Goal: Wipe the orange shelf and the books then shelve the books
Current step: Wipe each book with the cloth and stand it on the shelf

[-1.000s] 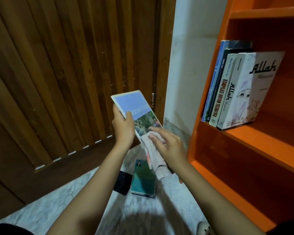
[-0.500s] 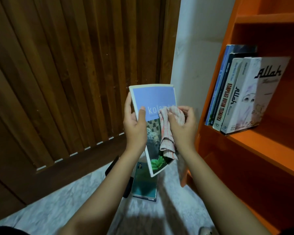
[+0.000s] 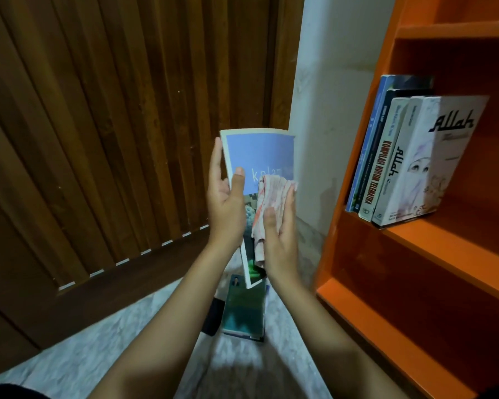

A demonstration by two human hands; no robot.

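- Left hand (image 3: 225, 208) grips the blue book (image 3: 260, 151) at its left edge, with the thumb across the front cover and the fingers behind. This grip holds the book upright in the air and turns the cover toward the person so that it can be wiped.
- Right hand (image 3: 280, 240) lies flat, fingers nearly straight, and presses the cloth (image 3: 271, 197) against the right half of the cover. The loose end of the cloth hangs below the palm. A flat palm spreads the pressure over a wide strip of cover.
- The left-hand fingers behind the book probably act as a backing, so that the thin cover does not bend under the wiping pressure.
- The orange shelf (image 3: 450, 246) stands to the right. A row of shelved books (image 3: 409, 156) occupies the left end of its middle board and leans against the side panel. The board to the right of the row is bare, and it is judged to be the place for the next book.
- A green book (image 3: 244, 309) lies flat on the floor (image 3: 84, 361) directly below the hands, beside a dark flat object (image 3: 212, 315). It is near the hands, presumably as the next item.
- Step in hand: wiping of the held book, with shelving to follow.
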